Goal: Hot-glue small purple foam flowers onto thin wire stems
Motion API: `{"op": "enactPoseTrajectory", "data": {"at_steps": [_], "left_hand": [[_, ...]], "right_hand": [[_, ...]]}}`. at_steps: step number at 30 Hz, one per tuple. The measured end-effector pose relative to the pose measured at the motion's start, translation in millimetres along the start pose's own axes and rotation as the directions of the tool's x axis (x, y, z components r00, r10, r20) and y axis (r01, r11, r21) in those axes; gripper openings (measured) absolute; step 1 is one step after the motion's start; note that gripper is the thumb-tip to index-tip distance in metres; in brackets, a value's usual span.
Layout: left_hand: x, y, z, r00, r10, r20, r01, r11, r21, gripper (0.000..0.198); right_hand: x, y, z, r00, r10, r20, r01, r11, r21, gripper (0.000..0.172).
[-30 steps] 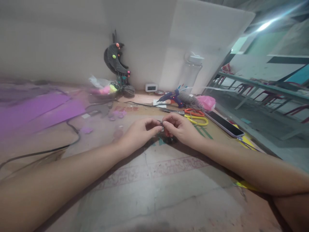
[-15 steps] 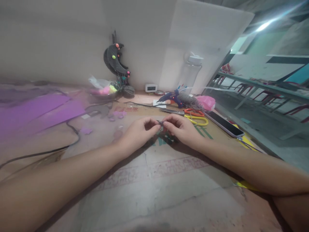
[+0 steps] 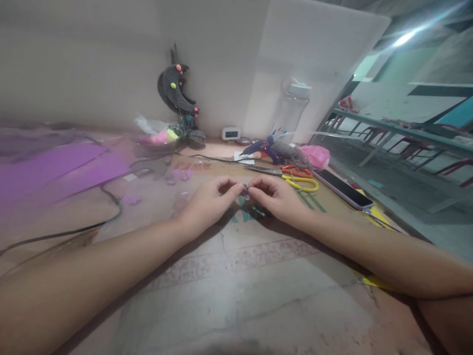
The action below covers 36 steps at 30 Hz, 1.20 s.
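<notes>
My left hand (image 3: pixel 209 202) and my right hand (image 3: pixel 278 196) meet fingertip to fingertip over the middle of the cardboard-covered table (image 3: pixel 236 291). Between the pinched fingers sits a small dark piece (image 3: pixel 245 190), too small and blurred to identify. Both hands grip it. More dark bits (image 3: pixel 254 212) lie on the table just under the right hand. Both forearms rest along the table surface.
Orange scissors (image 3: pixel 295 171) and yellow scissors (image 3: pixel 303 184) lie right of the hands, beside a blue glue gun (image 3: pixel 263 147), grey yarn (image 3: pixel 291 154) and a phone (image 3: pixel 343 189). Purple foam sheets (image 3: pixel 55 170) and a black cable (image 3: pixel 107 207) are at the left. A dark crescent ornament (image 3: pixel 176 93) stands at the back wall.
Both hands have shifted slightly away from me, still pinching the small dark piece; the fingers have moved a little around it.
</notes>
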<state>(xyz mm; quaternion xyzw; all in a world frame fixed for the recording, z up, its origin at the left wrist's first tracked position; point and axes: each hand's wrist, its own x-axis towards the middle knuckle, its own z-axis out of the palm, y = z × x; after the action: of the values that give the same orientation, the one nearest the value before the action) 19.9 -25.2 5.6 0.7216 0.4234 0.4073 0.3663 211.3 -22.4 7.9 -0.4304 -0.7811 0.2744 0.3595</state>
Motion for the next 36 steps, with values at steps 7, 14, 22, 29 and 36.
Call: {"op": "enactPoseTrajectory", "data": {"at_steps": [7, 14, 22, 29, 36], "left_hand": [[0.4, -3.1, 0.3, 1.0, 0.014, 0.008, -0.014, 0.999, -0.036, 0.03], [2.0, -2.3, 1.6, 1.0, 0.001, 0.027, 0.001, 0.996, -0.086, 0.029], [-1.1, 0.2, 2.7, 0.999, 0.022, 0.037, -0.022, 1.0, 0.011, 0.019], [-0.5, -0.8, 1.3, 0.999, 0.038, 0.031, -0.039, 0.999, 0.037, 0.017], [0.3, -0.7, 1.0, 0.997, 0.066, 0.033, -0.068, 0.997, 0.047, 0.017]], "right_hand": [[-0.5, 0.6, -0.1, 1.0, -0.017, 0.009, 0.017, 1.0, -0.006, 0.016], [0.3, 1.9, 0.6, 0.999, -0.034, -0.039, 0.033, 0.999, -0.021, 0.016], [0.6, 1.6, 0.8, 0.991, -0.1, -0.084, 0.087, 0.985, -0.147, 0.015], [-0.4, 2.5, 2.0, 0.984, -0.156, -0.083, 0.139, 0.973, -0.182, 0.014], [-0.4, 2.5, 2.2, 0.991, -0.115, -0.067, 0.105, 0.986, -0.129, 0.015]]}}
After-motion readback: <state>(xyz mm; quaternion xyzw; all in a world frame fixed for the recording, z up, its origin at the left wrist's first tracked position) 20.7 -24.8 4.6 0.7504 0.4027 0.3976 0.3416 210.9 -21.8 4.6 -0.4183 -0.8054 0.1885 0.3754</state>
